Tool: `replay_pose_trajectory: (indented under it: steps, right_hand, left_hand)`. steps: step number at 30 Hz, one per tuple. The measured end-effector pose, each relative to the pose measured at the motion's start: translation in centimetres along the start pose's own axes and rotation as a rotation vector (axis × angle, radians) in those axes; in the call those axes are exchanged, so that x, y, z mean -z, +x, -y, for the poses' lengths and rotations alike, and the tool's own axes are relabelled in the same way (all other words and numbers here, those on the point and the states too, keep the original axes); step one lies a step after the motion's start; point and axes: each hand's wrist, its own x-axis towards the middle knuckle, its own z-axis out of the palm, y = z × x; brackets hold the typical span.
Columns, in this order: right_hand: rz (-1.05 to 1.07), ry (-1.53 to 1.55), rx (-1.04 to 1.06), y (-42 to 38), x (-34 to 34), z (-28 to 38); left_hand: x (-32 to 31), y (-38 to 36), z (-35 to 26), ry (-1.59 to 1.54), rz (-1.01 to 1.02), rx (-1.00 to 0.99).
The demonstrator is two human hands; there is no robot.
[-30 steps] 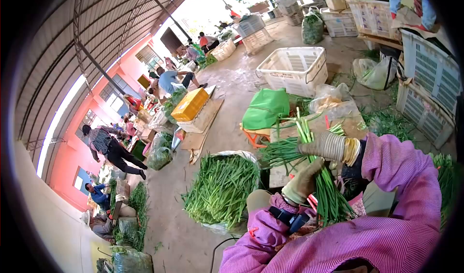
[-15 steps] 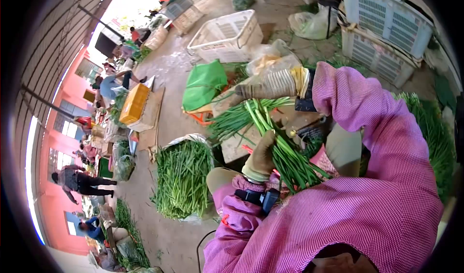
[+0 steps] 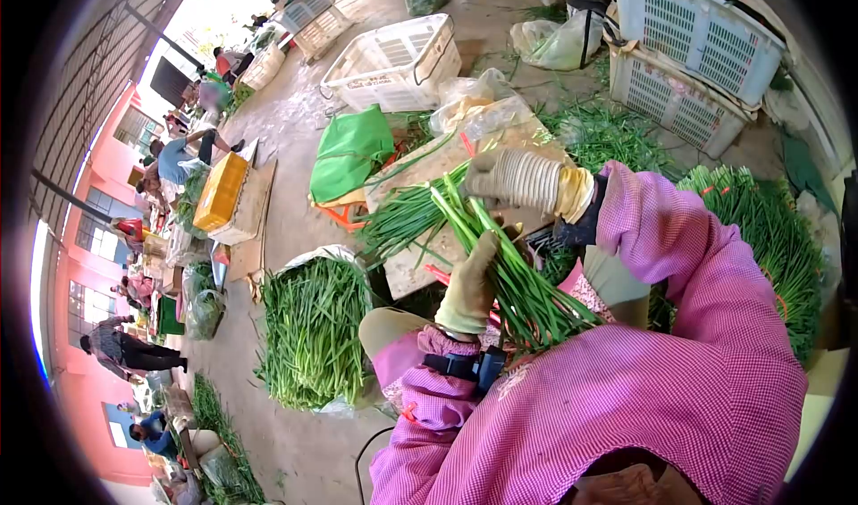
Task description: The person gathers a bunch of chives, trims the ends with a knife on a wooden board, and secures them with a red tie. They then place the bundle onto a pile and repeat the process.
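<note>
My gloved left hand (image 3: 471, 281) is closed around a bunch of garlic chives (image 3: 527, 281), pale stem ends pointing up and left, dark leaves hanging over my lap. Just above the stems, my right hand (image 3: 514, 179), in a ribbed glove, has its fingers curled beside the bunch; what they grip, if anything, is hidden. Thinner loose green stalks (image 3: 402, 221) lie on the low board (image 3: 407, 277) in front of me. A short red strip (image 3: 466, 143) shows just beyond my right fingers, and other red strips (image 3: 437, 273) lie near my left hand.
A lined container (image 3: 315, 326) packed with greens stands to the left. Beyond the board are a green cloth (image 3: 353, 155), a plastic bag (image 3: 487, 107) and a white crate (image 3: 393, 63). Stacked crates (image 3: 697, 36) and banded greens (image 3: 760, 237) are at right. People work along the far wall.
My right hand has drawn back from over the board towards the bunch, its fingers now more curled. My left hand keeps its hold on the garlic chives. The whole view has shifted slightly.
</note>
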Motion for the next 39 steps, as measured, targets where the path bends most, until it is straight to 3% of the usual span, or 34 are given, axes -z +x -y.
replay_pose_trajectory:
  steps: [1, 3, 5, 7, 8, 11, 13, 15, 17, 19, 20, 21, 25, 26, 27, 29, 31, 32, 33, 35, 37, 39]
  right_hand:
    - [-0.044, 0.373, -0.295, 0.4, 0.2, 0.3]
    - [-0.092, -0.131, 0.185, 0.3, 0.8, 0.4]
    - [-0.200, -0.600, 0.494, 0.0, 0.2, 1.0]
    - [-0.094, -0.326, 0.198, 0.9, -0.8, 1.3]
    - [-0.153, -0.020, 0.149, 1.2, -1.8, 1.2]
    - [-0.098, 0.499, 0.167, 0.9, -3.4, 0.7]
    - [0.116, 0.980, -0.183, 0.0, -3.9, 2.2]
    - [0.286, 0.948, -0.346, 0.6, -3.9, 3.5]
    - [0.167, 0.786, -0.468, 1.2, -3.9, 3.8]
    - [0.018, 0.653, -0.317, 1.9, -3.5, 5.4]
    - [0.007, 0.433, -0.244, 2.9, -2.3, 5.7]
    - [-0.006, 0.215, -0.168, 4.4, -0.9, 5.8]
    - [-0.162, 0.081, 0.030, 9.3, 1.4, 10.0]
    - [-0.200, 0.132, 0.189, 10.6, 0.4, 11.4]
    - [-0.238, 0.185, 0.349, 12.0, -0.8, 13.0]
    - [-0.232, 0.110, 0.407, 16.9, -3.0, 15.0]
    - [0.026, 0.336, 0.673, 21.8, -7.9, 16.3]
    - [0.149, 0.386, 0.750, 23.2, -10.6, 17.4]
    - [0.233, 0.295, 0.741, 23.7, -13.6, 19.3]
    - [0.127, 0.151, 0.975, 24.0, -21.6, 20.7]
    - [0.085, -0.191, 1.163, 25.7, -29.8, 20.6]
    - [0.319, -0.401, 1.041, 25.9, -38.5, 18.4]
  left_hand:
    - [-0.3, -0.1, 0.0, -0.004, -0.064, -0.034]
    - [-0.2, -0.3, 0.2, -0.046, -0.051, -0.029]
    - [-0.3, -0.4, 0.3, -0.040, 0.008, -0.025]
    - [1.1, 0.1, 0.6, 0.000, 0.042, -0.053]
    - [1.0, 0.0, 0.2, 0.134, 0.042, -0.067]
    - [1.1, -0.1, 0.7, 0.339, 0.033, -0.142]
    - [0.5, -0.3, 0.0, 0.141, 0.050, 0.034]
    - [0.6, -0.3, 0.8, -0.036, 0.025, 0.079]
    - [1.3, -0.8, 0.8, 0.199, 0.046, -0.040]
    - [1.2, -1.5, 0.2, 0.111, 0.056, -0.050]
    - [1.6, -2.5, 0.0, 0.102, 0.089, -0.107]
    - [2.5, -3.0, 0.2, 0.239, 0.083, -0.316]
    - [8.2, -9.6, -2.1, 0.480, -0.188, -0.318]
    - [8.3, -12.6, -4.2, 0.445, -0.322, -0.180]
    - [10.5, -14.8, -4.7, 0.616, -0.402, -0.305]
    - [14.5, -19.2, -4.5, 0.423, -0.691, -0.440]
    - [15.5, -24.2, -6.3, 0.329, -0.997, -0.520]
    - [19.0, -26.1, -5.3, 0.222, -1.045, -0.655]
    - [21.5, -28.0, -4.5, 0.253, -1.196, -0.690]
    - [24.7, -30.9, -3.8, 0.154, -1.369, -0.719]
    - [27.5, -32.5, -3.2, 0.165, -1.402, -0.696]
    - [30.0, -32.5, -3.4, 0.201, -1.389, -0.649]
